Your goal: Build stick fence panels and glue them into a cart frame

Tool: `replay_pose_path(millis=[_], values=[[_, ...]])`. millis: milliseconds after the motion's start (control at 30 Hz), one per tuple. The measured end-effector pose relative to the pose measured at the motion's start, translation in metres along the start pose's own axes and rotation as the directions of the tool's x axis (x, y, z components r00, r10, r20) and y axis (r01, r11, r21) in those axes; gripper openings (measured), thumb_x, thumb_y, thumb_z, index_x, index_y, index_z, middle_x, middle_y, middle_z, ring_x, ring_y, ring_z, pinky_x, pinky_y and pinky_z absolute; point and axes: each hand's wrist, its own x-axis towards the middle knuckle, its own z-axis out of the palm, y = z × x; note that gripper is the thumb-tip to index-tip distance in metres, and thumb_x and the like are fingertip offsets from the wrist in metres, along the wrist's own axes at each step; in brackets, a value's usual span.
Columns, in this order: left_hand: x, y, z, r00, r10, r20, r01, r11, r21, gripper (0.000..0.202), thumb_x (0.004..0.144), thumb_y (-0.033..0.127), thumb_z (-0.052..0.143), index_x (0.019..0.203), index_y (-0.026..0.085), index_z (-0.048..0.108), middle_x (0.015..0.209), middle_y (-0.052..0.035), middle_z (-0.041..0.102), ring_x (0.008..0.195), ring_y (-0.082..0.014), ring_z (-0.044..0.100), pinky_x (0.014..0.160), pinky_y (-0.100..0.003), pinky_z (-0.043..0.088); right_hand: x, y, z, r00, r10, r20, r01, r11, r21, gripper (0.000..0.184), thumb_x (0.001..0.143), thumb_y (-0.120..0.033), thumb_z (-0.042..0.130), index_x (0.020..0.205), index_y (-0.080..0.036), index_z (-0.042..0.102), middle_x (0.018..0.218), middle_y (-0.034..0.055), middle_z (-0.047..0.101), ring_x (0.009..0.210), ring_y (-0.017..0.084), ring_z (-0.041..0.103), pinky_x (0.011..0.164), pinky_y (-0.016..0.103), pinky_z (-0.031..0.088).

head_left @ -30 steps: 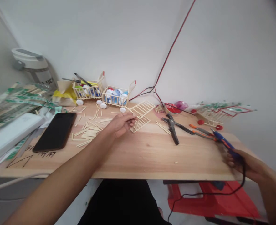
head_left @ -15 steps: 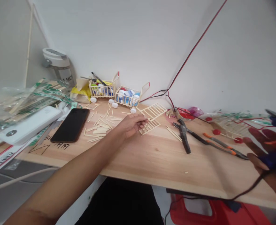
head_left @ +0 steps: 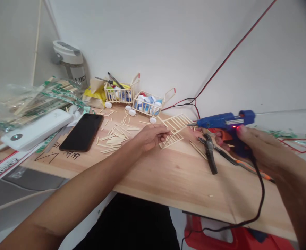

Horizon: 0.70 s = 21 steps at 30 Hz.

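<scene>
My right hand (head_left: 246, 142) is wrapped round a blue hot glue gun (head_left: 215, 121) with a red light glowing on its body. Its metal nozzle points left, close to the upper slatted panel of a small wooden stick frame (head_left: 177, 122). The fingers of my left hand (head_left: 154, 137) pinch the near-left side of that frame. A second slatted panel (head_left: 173, 139) lies below the upper one, partly hidden by my fingers. Loose cut sticks (head_left: 115, 140) are scattered on the wooden table (head_left: 153, 177) left of my left hand.
Two little stick carts (head_left: 147, 106) filled with bottle caps stand by the wall. A black phone (head_left: 82, 132), a white power bank (head_left: 37, 130) and bagged sticks (head_left: 41, 99) lie left. Black-handled pliers (head_left: 210, 154) lie right. The glue gun's cord (head_left: 261, 194) loops past the table edge.
My right hand has brought the glue gun from the far right in to the left, its nozzle now near the stick frame. My left hand keeps its pinch; the view has shifted slightly.
</scene>
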Motion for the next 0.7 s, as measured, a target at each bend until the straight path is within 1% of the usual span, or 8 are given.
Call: replay_pose_path(millis=[100, 233, 500, 700], values=[[0.000, -0.001, -0.001, 1.000, 0.002, 0.000, -0.002, 1.000, -0.005, 0.011, 0.079, 0.004, 0.062, 0.068, 0.005, 0.061, 0.067, -0.0038, 0.062, 0.054, -0.0032, 0.049, 0.052, -0.019, 0.033, 0.008, -0.005, 0.004, 0.993, 0.003, 0.116, 0.010, 0.993, -0.118, 0.048, 0.080, -0.067, 0.053, 0.072, -0.020, 0.060, 0.061, 0.0012, 0.054, 0.048, 0.010, 0.043, 0.042, 0.021, 0.030], [0.001, -0.001, -0.001, 1.000, -0.003, -0.003, 0.003, 1.000, -0.013, 0.011, 0.078, 0.004, 0.062, 0.068, 0.005, 0.061, 0.067, -0.0044, 0.062, 0.054, -0.0032, 0.049, 0.052, -0.019, 0.033, 0.016, -0.013, 0.008, 0.988, 0.025, 0.151, 0.013, 0.970, -0.244, 0.051, 0.082, -0.068, 0.049, 0.072, -0.019, 0.059, 0.061, 0.0007, 0.051, 0.052, 0.009, 0.041, 0.046, 0.021, 0.028], [0.003, -0.002, -0.002, 1.000, 0.004, 0.007, -0.004, 1.000, -0.012, 0.014, 0.079, 0.004, 0.062, 0.065, 0.006, 0.060, 0.066, -0.0045, 0.063, 0.055, -0.0035, 0.049, 0.052, -0.019, 0.032, 0.021, -0.028, 0.015, 0.973, 0.124, 0.192, -0.066, 0.957, -0.282, 0.058, 0.075, -0.076, 0.049, 0.074, -0.019, 0.058, 0.061, -0.0012, 0.044, 0.053, 0.009, 0.035, 0.048, 0.021, 0.025], [0.001, -0.002, -0.001, 1.000, -0.004, -0.006, 0.004, 1.000, -0.011, 0.014, 0.079, 0.004, 0.062, 0.065, 0.006, 0.060, 0.065, -0.0042, 0.062, 0.054, -0.0036, 0.049, 0.052, -0.019, 0.031, 0.024, -0.040, 0.022, 0.964, 0.139, 0.225, -0.071, 0.956, -0.283, 0.062, 0.070, -0.080, 0.050, 0.071, -0.018, 0.056, 0.063, -0.0007, 0.045, 0.052, 0.008, 0.032, 0.046, 0.021, 0.021]])
